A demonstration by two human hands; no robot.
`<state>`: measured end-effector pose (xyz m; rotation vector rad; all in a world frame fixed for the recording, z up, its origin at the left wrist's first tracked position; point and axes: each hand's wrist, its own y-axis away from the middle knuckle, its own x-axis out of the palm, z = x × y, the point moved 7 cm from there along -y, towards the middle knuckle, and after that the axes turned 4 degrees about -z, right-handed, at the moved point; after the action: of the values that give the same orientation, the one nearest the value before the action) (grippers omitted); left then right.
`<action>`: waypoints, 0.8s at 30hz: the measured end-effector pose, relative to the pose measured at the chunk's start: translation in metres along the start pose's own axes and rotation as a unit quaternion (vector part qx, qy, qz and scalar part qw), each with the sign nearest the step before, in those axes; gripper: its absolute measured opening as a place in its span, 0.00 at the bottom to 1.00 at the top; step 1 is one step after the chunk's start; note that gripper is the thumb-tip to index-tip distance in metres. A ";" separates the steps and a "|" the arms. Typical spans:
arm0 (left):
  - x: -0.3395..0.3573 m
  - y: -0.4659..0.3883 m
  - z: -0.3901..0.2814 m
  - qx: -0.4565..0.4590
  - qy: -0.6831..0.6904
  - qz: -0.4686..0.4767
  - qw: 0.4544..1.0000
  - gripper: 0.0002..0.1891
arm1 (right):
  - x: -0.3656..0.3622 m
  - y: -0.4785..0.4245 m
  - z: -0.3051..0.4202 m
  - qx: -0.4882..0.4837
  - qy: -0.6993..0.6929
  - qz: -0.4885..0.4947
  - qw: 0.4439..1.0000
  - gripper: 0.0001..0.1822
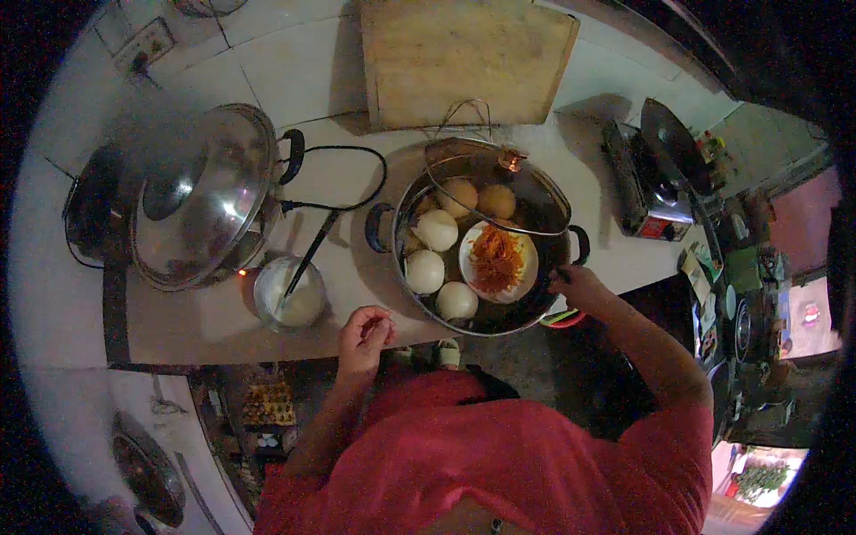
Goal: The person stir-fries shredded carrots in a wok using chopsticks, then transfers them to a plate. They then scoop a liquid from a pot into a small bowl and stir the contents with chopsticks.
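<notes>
In front of me on the counter stands a wide metal pot (401, 287) with dark side handles. Pale round buns (425, 271) and browner ones (496, 200) sit inside it. Beside them is a white plate (528, 284) heaped with orange shreds (496, 259), perhaps carrot. My right hand (576, 286) reaches over the pot's right rim, fingers pinched around a small dark spot; whether it holds something is unclear. A thin-rimmed, see-through round piece (535, 232), possibly a glass lid, overlaps the pot's back. My left hand (364, 334) is loosely curled near the counter edge, nothing visible in it.
A glass bowl of white liquid (301, 304) with a dark stick stands left. Behind it a domed lid (214, 200) covers an appliance with a black cable (386, 174). A wooden board (468, 60) leans on the tiled wall. A portable stove (659, 224) stands right.
</notes>
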<state>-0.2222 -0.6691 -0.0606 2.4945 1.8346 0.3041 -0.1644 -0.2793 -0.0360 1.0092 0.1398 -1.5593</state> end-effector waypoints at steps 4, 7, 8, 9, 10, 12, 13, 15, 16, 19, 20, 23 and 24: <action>0.013 -0.003 0.024 0.041 -0.033 -0.007 0.999 0.11 | -0.063 -0.015 0.076 -0.121 0.164 -0.153 0.967 0.13; 0.019 -0.010 0.047 0.061 -0.081 -0.040 0.994 0.15 | -0.080 -0.040 0.136 -0.238 0.135 -0.218 0.937 0.18; 0.023 -0.009 0.051 0.035 -0.079 -0.048 0.995 0.17 | -0.080 -0.054 0.149 -0.236 0.186 -0.236 0.924 0.21; 0.027 -0.010 0.050 0.042 -0.090 -0.035 0.994 0.17 | -0.083 -0.079 0.146 -0.233 0.198 -0.248 0.919 0.23; 0.033 -0.011 0.049 0.049 -0.099 -0.018 0.994 0.18 | -0.084 -0.109 0.133 -0.227 0.211 -0.262 0.914 0.25; 0.039 -0.006 0.033 0.007 -0.121 0.011 0.993 0.19 | -0.073 -0.132 0.148 -0.229 0.232 -0.220 0.919 0.31; 0.038 0.001 0.037 0.004 -0.087 -0.003 0.996 0.19 | -0.069 -0.133 0.156 -0.224 0.251 -0.222 0.915 0.32; 0.030 0.013 0.063 -0.025 -0.009 -0.040 0.999 0.19 | -0.067 -0.134 0.160 -0.209 0.288 -0.231 0.906 0.34; 0.024 0.019 0.086 -0.053 0.036 -0.057 0.996 0.18 | -0.070 -0.151 0.147 -0.235 0.283 -0.266 0.891 0.35; 0.009 0.043 0.095 -0.152 0.065 -0.096 0.982 0.16 | -0.064 -0.181 0.130 -0.203 0.250 -0.205 0.924 0.33; 0.006 0.054 0.087 -0.187 0.054 -0.106 0.975 0.15 | -0.063 -0.187 0.126 -0.202 0.272 -0.183 0.923 0.32; 0.008 0.072 0.069 -0.219 0.086 -0.150 0.960 0.13 | -0.055 -0.207 0.109 -0.178 0.251 -0.171 0.936 0.31; 0.005 0.073 0.077 -0.209 0.073 -0.128 0.967 0.13 | -0.052 -0.207 0.111 -0.191 0.246 -0.183 0.933 0.31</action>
<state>-0.1380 -0.6795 -0.1251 1.9788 1.8757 0.7870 -0.4030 -0.2488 -0.0245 1.0761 0.9922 -1.4910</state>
